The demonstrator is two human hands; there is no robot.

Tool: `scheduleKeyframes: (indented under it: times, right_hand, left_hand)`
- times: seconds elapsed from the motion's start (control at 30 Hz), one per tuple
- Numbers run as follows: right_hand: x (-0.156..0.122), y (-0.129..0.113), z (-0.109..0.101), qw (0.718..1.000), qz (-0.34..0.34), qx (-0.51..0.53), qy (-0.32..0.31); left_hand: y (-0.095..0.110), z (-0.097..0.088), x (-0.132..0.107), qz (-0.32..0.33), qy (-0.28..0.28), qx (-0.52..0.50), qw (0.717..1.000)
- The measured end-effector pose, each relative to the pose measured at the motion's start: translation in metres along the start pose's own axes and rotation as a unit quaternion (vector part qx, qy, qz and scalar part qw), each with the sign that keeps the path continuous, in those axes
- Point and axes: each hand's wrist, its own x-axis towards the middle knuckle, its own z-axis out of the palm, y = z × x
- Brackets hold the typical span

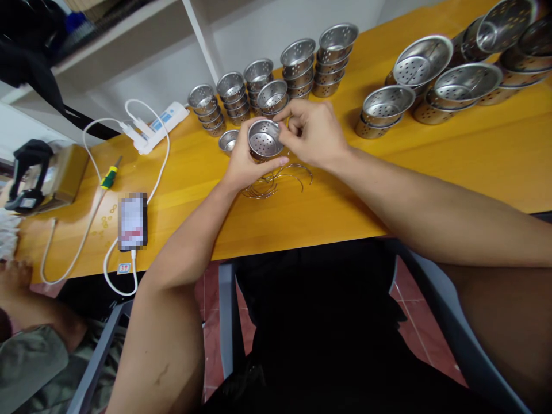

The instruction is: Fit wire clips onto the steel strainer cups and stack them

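My left hand (245, 164) is wrapped round a small perforated steel strainer cup (264, 140), held just above the yellow wooden table (452, 155). My right hand (314, 133) is closed in a pinch at the cup's right rim; what the fingertips grip there is too small to make out. Several thin bent wire handles (276, 181) lie on the table right under both hands. A single loose cup (228, 140) sits just left of the held one.
Stacks of small strainer cups (297, 66) line the back edge; bigger strainer bowls (425, 60) stand at the right. On the left lie a white power strip (161, 123), a screwdriver (110, 175), a phone on a cable (131, 221), and another person's hand (15, 276).
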Motion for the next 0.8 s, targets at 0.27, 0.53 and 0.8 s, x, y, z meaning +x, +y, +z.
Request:
scheduleKeyframes:
  times: [0.27, 0.53, 0.8]
  right_hand:
    - [-0.001, -0.004, 0.004, 1.000, -0.001, -0.011, 0.000]
    - [-0.001, 0.002, 0.011, 1.000, -0.010, 0.004, 0.007]
    - [0.001, -0.013, -0.010, 0.980, 0.006, 0.155, -0.124]
  left_hand:
    - [-0.002, 0.005, -0.001, -0.003, 0.022, -0.003, 1.000]
    - [0.005, 0.006, 0.000, -0.002, 0.018, -0.013, 1.000]
    - [0.013, -0.004, 0.003, -0.039, 0.005, -0.031, 0.999]
